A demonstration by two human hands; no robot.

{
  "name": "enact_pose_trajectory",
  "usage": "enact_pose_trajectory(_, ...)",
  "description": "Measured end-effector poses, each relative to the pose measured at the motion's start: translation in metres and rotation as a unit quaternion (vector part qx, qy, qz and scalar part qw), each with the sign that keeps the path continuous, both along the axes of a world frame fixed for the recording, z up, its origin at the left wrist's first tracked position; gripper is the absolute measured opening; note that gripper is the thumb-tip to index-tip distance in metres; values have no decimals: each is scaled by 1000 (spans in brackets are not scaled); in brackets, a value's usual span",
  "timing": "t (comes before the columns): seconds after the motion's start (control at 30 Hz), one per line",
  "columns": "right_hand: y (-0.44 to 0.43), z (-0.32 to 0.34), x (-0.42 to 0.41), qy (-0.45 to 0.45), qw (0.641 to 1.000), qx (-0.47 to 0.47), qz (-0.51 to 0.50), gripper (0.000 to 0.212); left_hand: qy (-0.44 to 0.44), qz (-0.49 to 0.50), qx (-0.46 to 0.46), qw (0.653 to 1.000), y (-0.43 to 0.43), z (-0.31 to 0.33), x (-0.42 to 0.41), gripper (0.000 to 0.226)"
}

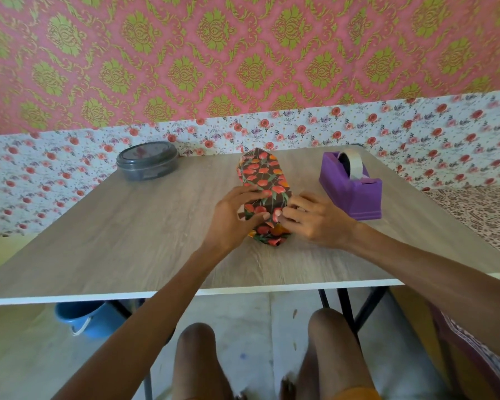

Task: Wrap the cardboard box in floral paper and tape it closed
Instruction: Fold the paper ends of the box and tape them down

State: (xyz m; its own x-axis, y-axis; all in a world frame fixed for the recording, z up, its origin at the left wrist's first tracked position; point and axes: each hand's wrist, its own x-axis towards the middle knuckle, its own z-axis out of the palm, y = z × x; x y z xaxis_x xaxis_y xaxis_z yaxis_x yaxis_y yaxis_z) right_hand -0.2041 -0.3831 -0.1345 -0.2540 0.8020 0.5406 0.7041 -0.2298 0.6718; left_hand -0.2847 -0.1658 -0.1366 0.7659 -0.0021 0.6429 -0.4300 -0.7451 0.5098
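One box [261, 174] lies mid-counter [127, 226]; left hand [237, 210] grips its papered near end, right hand [315, 219] pinches the end fold [273, 229]. Untaped, that fold could spring open if either lets go for tape [355, 166].

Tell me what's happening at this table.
A person seated at the table is wrapping a box in floral paper. The left hand grips the box near its close end, while the right hand curls its fingers onto the paper there, folding that end in. The far end looks already folded. The purple tape dispenser stands untouched to the right; a grey lidded tub sits at the far left.
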Motion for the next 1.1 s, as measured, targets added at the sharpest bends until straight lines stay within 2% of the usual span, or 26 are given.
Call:
enact_pose_trajectory(0.1, -6, -2, -1, 44, 999, 1, -12, 18, -5, -13, -20, 1000, 1, 1, 0, 49)
enact_pose_trajectory(0.2, -8, -2, -8, 163, 984, 66, -7, 23, 0, 0, -5, 1000, 3, 1, 2, 50)
enact_pose_trajectory(0.3, -2, -1, -16, 342, 917, 205, -25, 23, 3, 8, 11, 1000, 4, 0, 3, 51)
enact_pose_trajectory(0.4, 4, 0, -19, 478, 831, 276, -65, 47, 4, 19, 34, 999, 5, 1, 4, 51)
enact_pose_trajectory(0.47, 8, 1, -23, 531, 791, 288, -97, 63, -5, 20, 55, 998, 4, 1, 4, 51)
enact_pose_trajectory(0.6, 13, 3, -27, 538, 780, 297, -117, 69, 6, 26, 58, 998, 3, 1, 5, 53)
enact_pose_trajectory(0.73, 13, 4, -23, 553, 772, 298, -102, 68, 38, 16, -17, 999, 11, 2, 2, 64)
enact_pose_trajectory(0.83, 13, 3, -21, 559, 771, 295, -86, 66, 49, 45, -25, 997, 11, 0, 2, 73)
enact_pose_trajectory(0.93, 12, 2, -20, 563, 770, 289, -87, 68, 103, 62, -93, 988, 9, -3, 4, 86)
enact_pose_trajectory(1.1, 17, -6, -16, 571, 750, 318, -97, 65, 155, 46, -147, 976, 5, -5, 10, 91)
